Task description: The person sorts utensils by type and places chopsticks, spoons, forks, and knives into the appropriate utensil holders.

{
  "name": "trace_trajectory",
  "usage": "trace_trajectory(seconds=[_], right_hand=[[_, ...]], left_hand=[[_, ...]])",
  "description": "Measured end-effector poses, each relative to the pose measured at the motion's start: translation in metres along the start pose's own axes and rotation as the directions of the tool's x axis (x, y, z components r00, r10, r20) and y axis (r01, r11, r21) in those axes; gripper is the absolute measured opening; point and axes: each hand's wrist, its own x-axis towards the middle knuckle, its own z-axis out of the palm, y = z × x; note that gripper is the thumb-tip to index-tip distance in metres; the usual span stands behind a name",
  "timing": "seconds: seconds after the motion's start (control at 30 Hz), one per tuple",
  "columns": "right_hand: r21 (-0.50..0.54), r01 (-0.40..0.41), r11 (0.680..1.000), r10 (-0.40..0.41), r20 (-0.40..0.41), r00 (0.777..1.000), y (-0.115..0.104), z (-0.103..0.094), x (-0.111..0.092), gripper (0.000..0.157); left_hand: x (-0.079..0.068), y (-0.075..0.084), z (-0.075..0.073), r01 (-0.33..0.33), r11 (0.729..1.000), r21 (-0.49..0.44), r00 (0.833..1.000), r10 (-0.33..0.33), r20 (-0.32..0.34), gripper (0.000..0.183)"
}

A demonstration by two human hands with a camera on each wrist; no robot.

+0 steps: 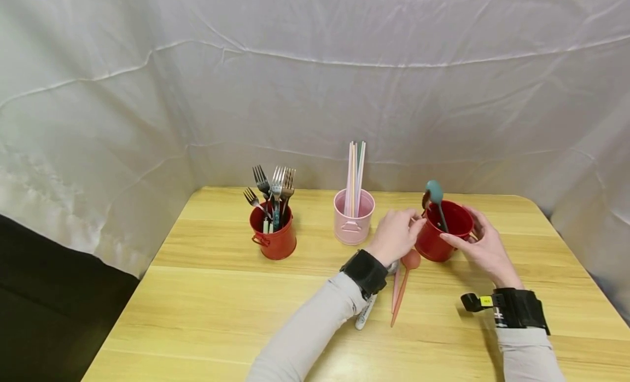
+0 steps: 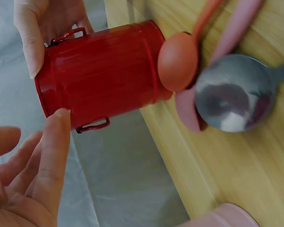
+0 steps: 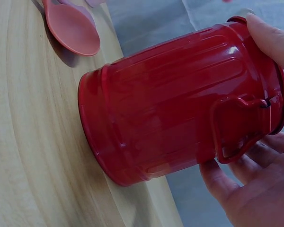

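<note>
A red metal bucket (image 1: pixel 434 246) with small side handles stands upright at the right of the table. Inside it lean a teal spoon (image 1: pixel 435 191) and a brown utensil (image 1: pixel 425 200). My right hand (image 1: pixel 486 249) grips the bucket's right side, thumb at the rim and fingers round the far side. At the left rim is my left hand (image 1: pixel 394 235), fingers loosely extended and holding nothing, one fingertip against the bucket's wall in the left wrist view. In front of the bucket lie an orange spoon (image 2: pixel 178 61), a pink utensil (image 2: pixel 236 29) and a shiny metal spoon (image 2: pixel 234 92).
On the left stands another red bucket (image 1: pixel 278 246) full of forks (image 1: pixel 277 182). A pink bucket (image 1: pixel 351 231) with several pastel straws (image 1: pixel 355 179) is at the back middle. Grey cloth (image 1: pixel 315 97) hangs behind the wooden table (image 1: pixel 206 305).
</note>
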Motion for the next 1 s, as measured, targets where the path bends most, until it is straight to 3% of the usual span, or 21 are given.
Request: trace_trajectory(seconds=[0.37,0.6,0.8,1.0], right_hand=[[-0.001,-0.008,1.000,0.008,-0.004,1.000,0.000,0.000,-0.001,0.081],[0.006,0.005,1.000,-0.005,-0.004,1.000,-0.001,0.000,0.000,0.080],[-0.006,-0.018,1.000,0.018,0.000,1.000,-0.001,-0.001,0.001,0.081],[-0.011,-0.010,1.000,0.010,-0.004,1.000,0.001,0.000,0.000,0.081]], left_hand=[[-0.016,-0.017,-0.008,0.050,0.998,0.049,0.988,-0.056,0.144,0.012],[-0.024,-0.026,-0.012,0.090,0.987,0.131,0.977,-0.114,0.182,0.013],[-0.032,-0.033,-0.017,0.086,0.980,0.181,0.971,-0.123,0.205,0.014],[-0.041,-0.037,-0.020,0.161,0.967,0.198,0.937,-0.213,0.277,0.016]])
